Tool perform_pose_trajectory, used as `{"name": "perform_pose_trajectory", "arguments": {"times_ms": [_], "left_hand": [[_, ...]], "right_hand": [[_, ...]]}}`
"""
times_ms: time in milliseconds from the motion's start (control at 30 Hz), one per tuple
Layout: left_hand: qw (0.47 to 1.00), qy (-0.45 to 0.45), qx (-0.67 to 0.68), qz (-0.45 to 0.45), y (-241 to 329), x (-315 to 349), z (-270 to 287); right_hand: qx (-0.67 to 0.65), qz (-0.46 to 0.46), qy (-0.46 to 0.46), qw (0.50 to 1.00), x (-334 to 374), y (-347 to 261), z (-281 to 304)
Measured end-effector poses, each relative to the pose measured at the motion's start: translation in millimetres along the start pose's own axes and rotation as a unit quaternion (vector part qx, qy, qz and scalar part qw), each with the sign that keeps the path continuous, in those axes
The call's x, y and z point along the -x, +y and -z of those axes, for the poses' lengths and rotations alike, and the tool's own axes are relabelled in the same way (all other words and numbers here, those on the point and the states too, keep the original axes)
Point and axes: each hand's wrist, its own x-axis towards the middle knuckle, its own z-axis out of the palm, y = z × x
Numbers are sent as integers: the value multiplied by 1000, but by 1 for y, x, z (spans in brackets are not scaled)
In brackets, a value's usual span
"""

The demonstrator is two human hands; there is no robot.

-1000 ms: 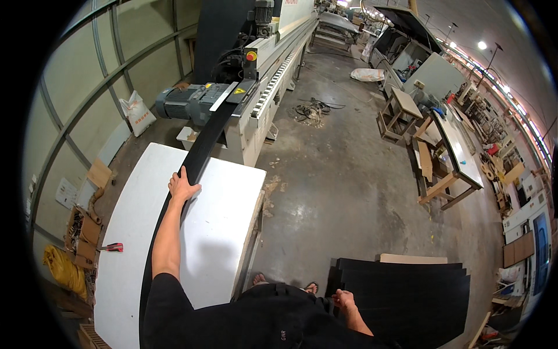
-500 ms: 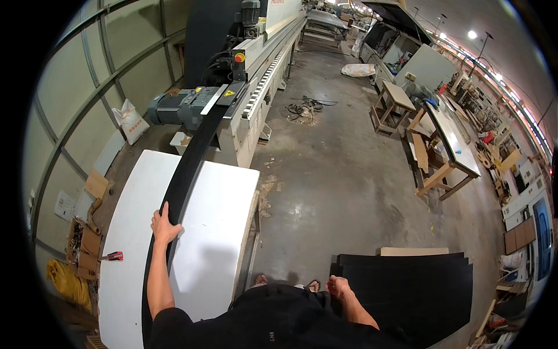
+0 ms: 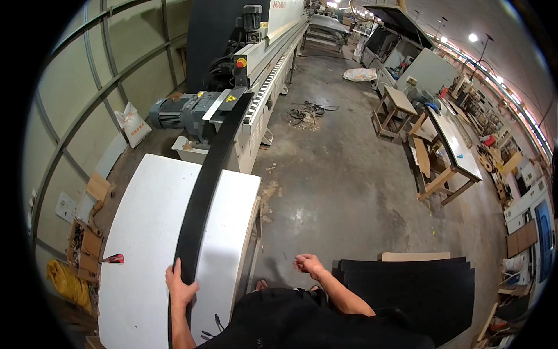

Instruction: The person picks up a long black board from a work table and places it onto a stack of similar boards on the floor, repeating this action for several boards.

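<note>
A long black board strip runs over the white tabletop, and its far end rests on the bed of a long machine. My left hand grips the strip near its close end, thumb on the right side and fingers along the left edge. My right hand hangs in the air over the floor, its fingers curled and nothing visible in them. To its right lies a stack of black panels.
A red-handled knife lies on the tabletop's left. Near my body are black cable ends. The machine carries a grey motor and a red stop button. A wooden stool and white-topped table stand at right.
The strip's far end has shifted right, against the machine's side. My left hand has slid back along it toward me. My right hand has risen and moved left, away from the black stack.
</note>
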Motion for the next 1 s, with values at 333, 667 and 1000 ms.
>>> {"name": "perform_pose_trajectory", "arguments": {"times_ms": [333, 667, 1000], "left_hand": [[967, -139, 163, -138, 75, 38, -18], [896, -364, 181, -179, 199, 11, -81], [822, -417, 56, -384, 289, 31, -141]], "right_hand": [[-32, 38, -305, 951, 67, -58, -100], [-204, 163, -298, 918, 119, -54, -67], [-489, 228, 29, 841, 127, -6, 32]]}}
